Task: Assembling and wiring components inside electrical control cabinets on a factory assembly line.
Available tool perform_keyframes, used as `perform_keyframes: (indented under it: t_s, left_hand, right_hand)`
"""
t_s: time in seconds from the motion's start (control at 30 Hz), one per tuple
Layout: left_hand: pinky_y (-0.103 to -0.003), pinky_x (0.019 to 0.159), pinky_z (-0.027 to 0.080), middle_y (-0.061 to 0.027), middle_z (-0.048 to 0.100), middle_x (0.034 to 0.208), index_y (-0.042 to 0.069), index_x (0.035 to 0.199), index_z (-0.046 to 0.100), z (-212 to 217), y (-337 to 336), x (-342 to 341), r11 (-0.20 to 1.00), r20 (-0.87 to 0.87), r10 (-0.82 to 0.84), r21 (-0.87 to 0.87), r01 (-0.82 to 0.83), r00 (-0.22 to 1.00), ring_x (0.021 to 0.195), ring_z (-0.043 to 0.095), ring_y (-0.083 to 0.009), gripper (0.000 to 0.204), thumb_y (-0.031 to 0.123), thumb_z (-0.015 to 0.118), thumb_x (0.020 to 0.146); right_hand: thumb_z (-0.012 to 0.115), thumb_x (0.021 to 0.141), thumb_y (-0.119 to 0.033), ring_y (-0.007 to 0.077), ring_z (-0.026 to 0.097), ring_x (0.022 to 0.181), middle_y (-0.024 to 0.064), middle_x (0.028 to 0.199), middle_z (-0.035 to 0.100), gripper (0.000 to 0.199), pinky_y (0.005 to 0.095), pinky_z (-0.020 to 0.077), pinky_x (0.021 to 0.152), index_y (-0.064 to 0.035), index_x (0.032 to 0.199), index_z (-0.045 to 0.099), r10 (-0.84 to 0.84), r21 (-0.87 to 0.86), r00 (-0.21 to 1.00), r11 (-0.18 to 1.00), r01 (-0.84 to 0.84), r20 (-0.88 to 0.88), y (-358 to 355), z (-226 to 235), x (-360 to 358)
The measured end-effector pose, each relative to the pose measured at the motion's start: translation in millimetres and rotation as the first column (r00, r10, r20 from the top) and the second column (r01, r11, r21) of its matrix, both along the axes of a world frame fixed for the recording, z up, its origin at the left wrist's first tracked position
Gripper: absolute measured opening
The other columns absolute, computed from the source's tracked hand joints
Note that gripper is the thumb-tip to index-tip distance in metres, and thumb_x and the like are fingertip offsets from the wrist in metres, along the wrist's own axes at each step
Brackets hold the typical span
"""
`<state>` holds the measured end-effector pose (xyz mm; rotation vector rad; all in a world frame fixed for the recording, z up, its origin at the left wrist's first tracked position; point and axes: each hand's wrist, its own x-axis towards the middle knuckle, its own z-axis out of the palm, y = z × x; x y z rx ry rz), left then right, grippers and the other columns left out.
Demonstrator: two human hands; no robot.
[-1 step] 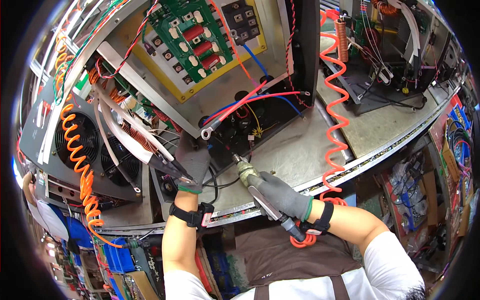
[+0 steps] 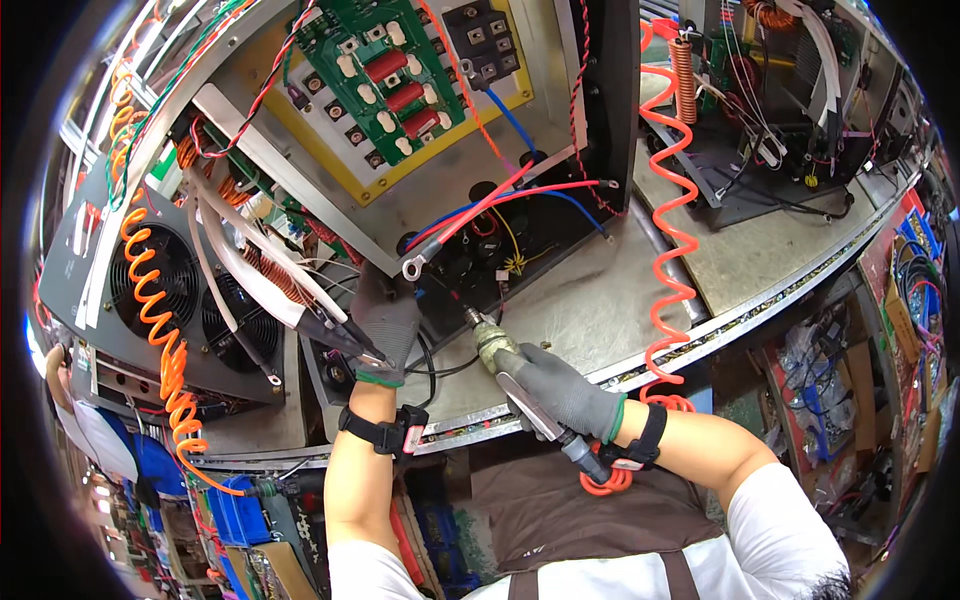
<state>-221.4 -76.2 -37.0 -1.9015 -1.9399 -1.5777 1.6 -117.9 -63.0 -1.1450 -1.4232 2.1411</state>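
Hands gloved: right hand [image 2: 572,390] wrapped around a power driver [image 2: 494,342], its tip near the open cabinet [image 2: 292,167]; left hand [image 2: 388,325] by the cabinet's near corner, grip hidden. Nothing visibly changed from an instant earlier; work looks no further along.

The circuit board [image 2: 340,24] was green, its bars [image 2: 404,98] red, the border [image 2: 372,191] yellow. Right of the board, a coiled hose [image 2: 676,225] was coral red; left of it, another coil [image 2: 172,375] was orange. Below it, left grip [image 2: 387,325] and right grip [image 2: 572,390] were gloved in grey, cuffed in green, the power tool [image 2: 527,398] pale green and silver.
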Motion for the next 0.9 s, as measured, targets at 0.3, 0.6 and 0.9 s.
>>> perform_keyframes:
  t_s: [0.3, 0.6, 0.9]
  left_hand:
    - [-0.034, 0.068, 0.049, -0.0130, 0.068, 0.089, 0.001, 0.104, 0.062, -2.2, 4.6, -10.7, 0.999, -0.011, -0.027, -0.024, 0.027, 1.000, 0.078, 0.066, -0.0232, 0.021, 0.015, 0.063, 0.088]
    - [-0.046, 0.053, 0.048, -0.0159, 0.061, 0.069, 0.006, 0.089, 0.063, 19.4, 5.2, -10.8, 0.937, -0.633, 0.028, -0.254, -0.242, 0.774, 0.064, 0.061, -0.0357, 0.026, 0.029, 0.050, 0.092]
    - [-0.041, 0.049, 0.047, -0.0159, 0.062, 0.070, 0.005, 0.096, 0.061, 9.6, 12.3, -22.4, 0.970, -0.638, -0.058, -0.220, -0.109, 0.768, 0.063, 0.062, -0.0339, 0.019, 0.021, 0.052, 0.091]
  right_hand:
    - [0.046, 0.090, -0.055, 0.0153, 0.058, 0.055, 0.0079, 0.074, 0.057, 0.052, 0.0285, 0.0487, 0.045, -0.0040, 0.100, 0.049, -0.002, -0.191, 0.997, 0.982, -0.014, -0.079, -1.7, 7.6, 1.0]
    - [0.045, 0.086, -0.066, 0.0124, 0.054, 0.043, 0.0034, 0.063, 0.053, 0.059, 0.0264, 0.0475, 0.034, -0.0089, 0.101, 0.047, -0.188, -0.530, 0.894, 0.845, -0.064, -0.406, -11.8, -8.4, -6.4]
    - [0.056, 0.087, -0.052, 0.0126, 0.052, 0.040, 0.0039, 0.062, 0.054, 0.052, 0.0265, 0.0451, 0.031, -0.0048, 0.105, 0.044, -0.113, -0.336, 0.962, 0.941, 0.024, -0.248, -10.5, 8.9, -11.2]
